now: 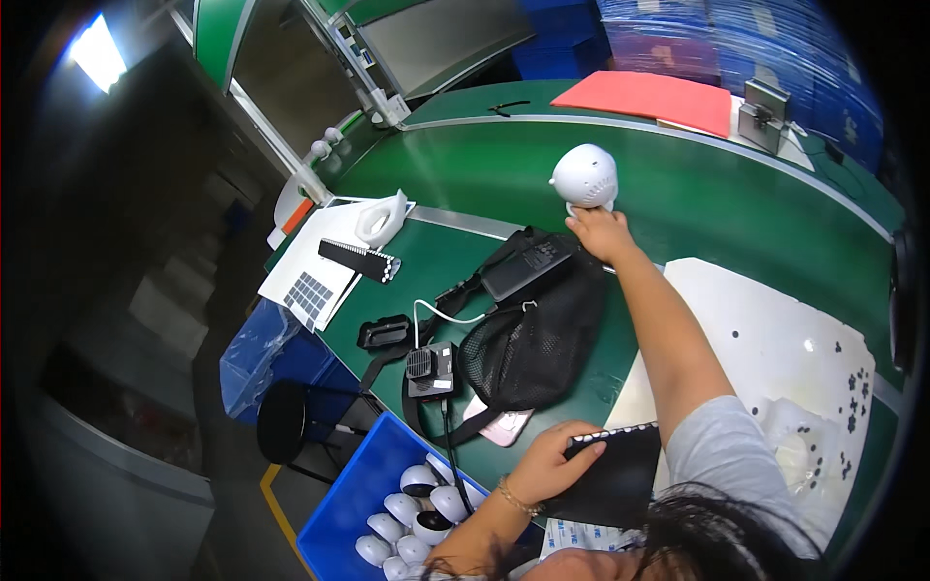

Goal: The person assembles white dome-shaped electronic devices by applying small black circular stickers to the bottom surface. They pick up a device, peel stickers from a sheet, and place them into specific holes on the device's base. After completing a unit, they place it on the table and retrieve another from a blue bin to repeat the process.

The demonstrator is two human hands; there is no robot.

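Note:
On the green belt, my right hand point(601, 234) is stretched far forward, its fingers closed at the base of a white round-headed device point(585, 172) that looks like a small security camera. The device stands upright, with a slotted patch on its side. Close to my body, my left hand point(557, 465) grips a black sheet point(612, 476) by its edge, thumb on top. A row of small white dots lines the sheet's upper edge. A white board point(717, 320) with scattered black round pads lies under my right arm.
A black mesh bag point(542, 349) with cabled electronics covers the table's middle, near a pink phone point(504, 424). A blue bin point(334, 504) of white devices stands at lower left. Papers point(308, 266) and a white ring-shaped part point(383, 221) lie left; a red sheet point(644, 100) lies beyond the belt.

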